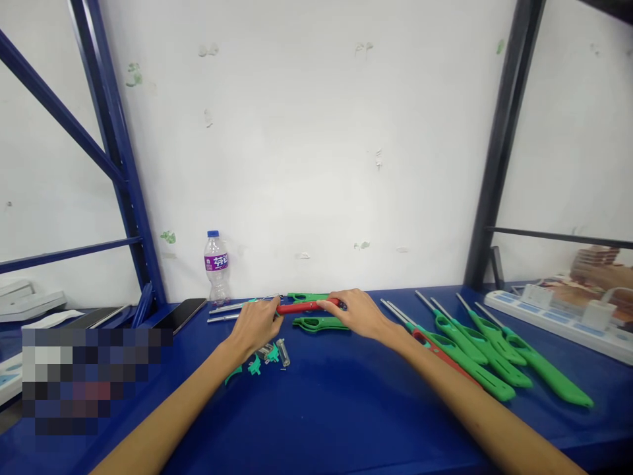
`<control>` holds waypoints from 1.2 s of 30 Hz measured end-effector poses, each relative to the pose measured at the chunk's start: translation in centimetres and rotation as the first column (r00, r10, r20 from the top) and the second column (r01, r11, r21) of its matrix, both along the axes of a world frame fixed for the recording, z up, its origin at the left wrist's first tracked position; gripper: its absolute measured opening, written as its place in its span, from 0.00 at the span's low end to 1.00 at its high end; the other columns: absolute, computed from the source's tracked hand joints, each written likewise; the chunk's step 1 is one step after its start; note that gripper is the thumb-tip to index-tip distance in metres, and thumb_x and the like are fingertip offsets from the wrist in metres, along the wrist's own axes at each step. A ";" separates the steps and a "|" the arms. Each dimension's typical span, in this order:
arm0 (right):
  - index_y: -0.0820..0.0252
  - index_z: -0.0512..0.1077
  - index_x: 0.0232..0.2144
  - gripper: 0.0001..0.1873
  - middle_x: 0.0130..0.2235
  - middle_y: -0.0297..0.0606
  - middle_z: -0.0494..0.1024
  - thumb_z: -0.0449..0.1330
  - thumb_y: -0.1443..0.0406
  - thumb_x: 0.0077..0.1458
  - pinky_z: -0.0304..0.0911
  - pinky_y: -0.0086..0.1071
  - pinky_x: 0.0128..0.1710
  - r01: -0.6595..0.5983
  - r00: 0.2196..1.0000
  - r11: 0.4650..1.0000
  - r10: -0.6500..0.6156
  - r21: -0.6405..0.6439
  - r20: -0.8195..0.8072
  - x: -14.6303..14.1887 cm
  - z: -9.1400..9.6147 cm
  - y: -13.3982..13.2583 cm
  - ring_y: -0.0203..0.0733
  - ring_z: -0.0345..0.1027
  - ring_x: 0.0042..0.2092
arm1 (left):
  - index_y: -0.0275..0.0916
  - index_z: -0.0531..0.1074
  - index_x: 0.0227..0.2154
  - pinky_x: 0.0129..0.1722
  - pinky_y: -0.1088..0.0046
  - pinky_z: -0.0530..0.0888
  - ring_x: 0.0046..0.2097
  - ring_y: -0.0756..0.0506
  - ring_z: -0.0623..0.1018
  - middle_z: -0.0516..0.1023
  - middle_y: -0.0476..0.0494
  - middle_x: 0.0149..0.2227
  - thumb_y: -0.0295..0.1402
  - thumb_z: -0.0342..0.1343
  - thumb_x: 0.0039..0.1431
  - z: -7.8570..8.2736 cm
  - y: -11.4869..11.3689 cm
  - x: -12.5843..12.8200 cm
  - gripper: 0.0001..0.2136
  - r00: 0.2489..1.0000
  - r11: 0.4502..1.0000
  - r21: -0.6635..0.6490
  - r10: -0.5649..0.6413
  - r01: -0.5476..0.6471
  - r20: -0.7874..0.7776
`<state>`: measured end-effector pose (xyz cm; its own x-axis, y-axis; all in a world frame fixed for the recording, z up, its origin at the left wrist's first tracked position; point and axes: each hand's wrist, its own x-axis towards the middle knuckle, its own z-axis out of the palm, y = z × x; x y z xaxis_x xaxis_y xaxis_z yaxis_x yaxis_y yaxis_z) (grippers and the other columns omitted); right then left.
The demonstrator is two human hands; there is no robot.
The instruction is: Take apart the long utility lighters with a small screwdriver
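Note:
Both hands grip a narrow red lighter handle casing (302, 307) held level above the far part of the blue table. My left hand (256, 324) is closed on its left end, and my right hand (357, 314) pinches the right end with thumb and fingers. Just under and behind it lie green lighter casing halves (320, 323). Silver lighter tubes (225, 318) rest beyond my left hand. Near its wrist are small green plastic pieces (254, 365) and a clear fuel tank (283, 352). Details inside the red casing are too small to make out.
Several green gas lighters (548, 369) and a red one (452, 356) lie beside my right forearm. A plastic bottle (216, 267) stands by the wall, with a black phone (182, 315) to its left. White power strips (558, 323) and dark rack posts (502, 152) border the table (316, 422).

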<state>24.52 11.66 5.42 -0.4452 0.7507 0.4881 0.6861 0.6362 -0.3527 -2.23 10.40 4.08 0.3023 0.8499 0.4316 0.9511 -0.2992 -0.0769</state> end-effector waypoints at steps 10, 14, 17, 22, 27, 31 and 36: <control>0.58 0.64 0.20 0.34 0.18 0.31 0.65 0.44 0.43 0.69 0.49 0.33 0.29 -0.117 0.984 0.984 0.096 -0.131 -0.152 -0.5 0.2 -0.4 0.37 0.55 0.23 | 0.42 0.66 0.54 0.34 0.70 0.71 0.42 0.39 0.83 0.83 0.40 0.45 0.37 0.53 0.66 -0.5 -0.4 0.4 0.15 0.978 0.983 0.034 -0.177 0.182 -0.109; 0.58 0.62 0.19 0.34 0.17 0.30 0.63 0.46 0.41 0.67 0.50 0.33 0.28 -0.157 0.965 0.972 0.113 -0.172 -0.238 -0.4 0.0 -0.2 0.36 0.54 0.23 | 0.40 0.66 0.54 0.35 0.68 0.71 0.42 0.38 0.83 0.83 0.39 0.43 0.39 0.53 0.68 -0.6 -0.4 0.3 0.15 0.972 0.978 0.031 -0.200 0.205 -0.119; 0.58 0.64 0.20 0.34 0.20 0.31 0.65 0.48 0.40 0.65 0.51 0.33 0.28 -0.159 0.934 0.969 0.085 -0.191 -0.347 -0.2 0.1 0.3 0.36 0.57 0.25 | 0.41 0.64 0.57 0.37 0.67 0.72 0.43 0.39 0.83 0.82 0.39 0.48 0.41 0.49 0.71 -0.3 -0.6 0.3 0.16 0.968 0.973 0.031 -0.225 0.229 -0.109; 0.61 0.76 0.39 0.35 0.27 0.32 0.64 0.42 0.41 0.65 0.49 0.32 0.22 -0.198 0.828 0.952 0.035 -0.234 -0.560 0.6 0.9 1.1 0.34 0.49 0.22 | 0.42 0.68 0.52 0.35 0.70 0.69 0.40 0.42 0.82 0.83 0.43 0.42 0.39 0.41 0.74 0.2 -0.7 0.3 0.14 0.975 0.976 0.033 -0.211 0.213 -0.066; 0.61 0.76 0.50 0.31 0.33 0.36 0.66 0.46 0.46 0.64 0.61 0.34 0.29 -0.174 0.766 0.966 0.010 -0.193 -0.643 1.2 1.1 1.7 0.37 0.57 0.27 | 0.42 0.70 0.39 0.31 0.71 0.65 0.34 0.43 0.80 0.81 0.46 0.32 0.42 0.34 0.76 0.5 -0.5 0.2 0.20 0.992 0.991 0.033 -0.126 0.126 0.002; 0.58 0.78 0.43 0.27 0.36 0.38 0.68 0.52 0.45 0.63 0.63 0.38 0.42 -0.038 0.790 0.995 -0.029 -0.096 -0.613 1.1 0.9 1.5 0.43 0.65 0.36 | 0.42 0.71 0.41 0.31 0.71 0.64 0.34 0.41 0.81 0.80 0.45 0.29 0.40 0.35 0.76 0.4 -0.2 0.1 0.19 0.999 0.998 0.026 -0.049 0.049 0.013; 0.56 0.75 0.30 0.27 0.31 0.35 0.68 0.50 0.44 0.67 0.59 0.36 0.41 0.102 0.836 0.993 -0.058 0.051 -0.545 0.6 1.3 0.0 0.43 0.67 0.35 | 0.40 0.73 0.39 0.32 0.71 0.64 0.35 0.40 0.82 0.81 0.41 0.31 0.41 0.37 0.76 0.0 0.1 0.1 0.20 1.000 1.000 0.017 0.004 -0.003 -0.016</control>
